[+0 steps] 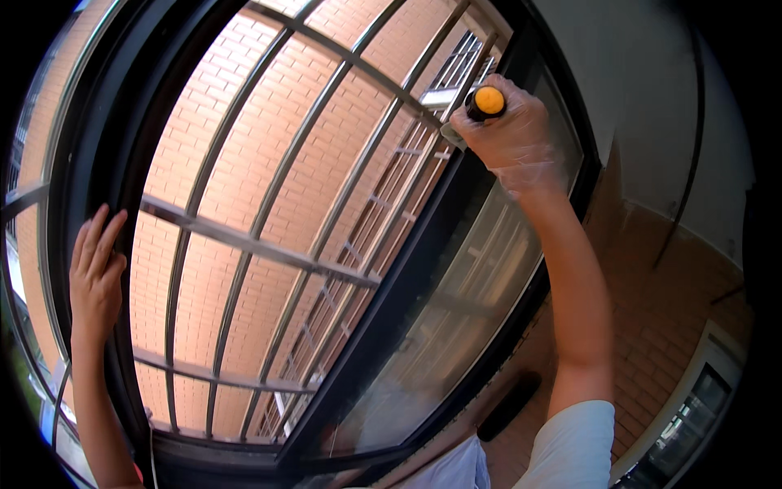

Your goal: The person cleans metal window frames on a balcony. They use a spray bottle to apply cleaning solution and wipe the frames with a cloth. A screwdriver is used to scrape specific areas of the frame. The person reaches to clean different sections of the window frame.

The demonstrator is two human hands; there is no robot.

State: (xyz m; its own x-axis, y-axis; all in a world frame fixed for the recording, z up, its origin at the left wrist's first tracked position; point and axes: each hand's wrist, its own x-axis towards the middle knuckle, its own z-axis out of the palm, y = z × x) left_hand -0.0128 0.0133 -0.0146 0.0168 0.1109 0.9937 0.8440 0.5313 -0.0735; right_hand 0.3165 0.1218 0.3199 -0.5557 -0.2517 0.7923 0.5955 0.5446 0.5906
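My right hand (517, 138), in a clear plastic glove, is closed round the black handle of a scraper (489, 100) with an orange end. A bit of its flat grey metal blade shows beside my fingers, by the upper part of the dark window sash (391, 285); whether it touches the sash I cannot tell. My left hand (96, 281) looks bare and holds nothing. Its fingers are stretched out and rest against the dark window frame (122, 147) at the left.
Metal security bars (236, 236) cross the opening, with a brick wall (220, 122) outside. A dusty glass pane (432, 350) fills the sash. At the right are a grey wall (643, 90) and a brick-patterned surface (652, 318). A dark elongated object (509, 405) lies below my right arm.
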